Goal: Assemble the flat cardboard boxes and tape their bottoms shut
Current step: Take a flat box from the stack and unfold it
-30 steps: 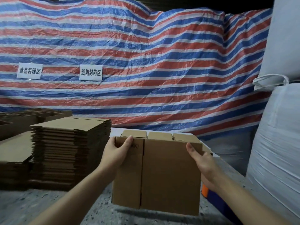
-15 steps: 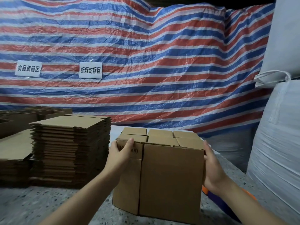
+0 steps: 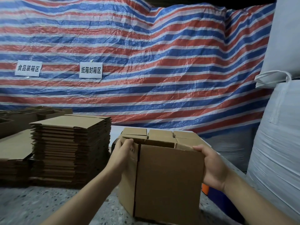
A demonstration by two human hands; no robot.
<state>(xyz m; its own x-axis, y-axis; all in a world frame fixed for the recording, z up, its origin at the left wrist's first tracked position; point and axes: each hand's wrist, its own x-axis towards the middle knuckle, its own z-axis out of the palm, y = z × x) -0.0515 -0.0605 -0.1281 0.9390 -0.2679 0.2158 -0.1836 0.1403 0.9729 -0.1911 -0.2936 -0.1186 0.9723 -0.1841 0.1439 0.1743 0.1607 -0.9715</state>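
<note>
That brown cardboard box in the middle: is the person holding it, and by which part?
Yes. The brown cardboard box is held by both hands at its top: left hand on the upper left corner, right hand on the upper right edge.

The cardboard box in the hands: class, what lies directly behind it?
Behind the cardboard box stand three brown flaps in a row, then the striped tarp. What those flaps belong to is hidden by the box.

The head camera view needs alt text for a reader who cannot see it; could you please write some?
Two bare hands, left hand and right hand, grip the upper corners of a half-opened cardboard box standing on a speckled table. A stack of flat boxes sits left, before a striped tarp.
</note>
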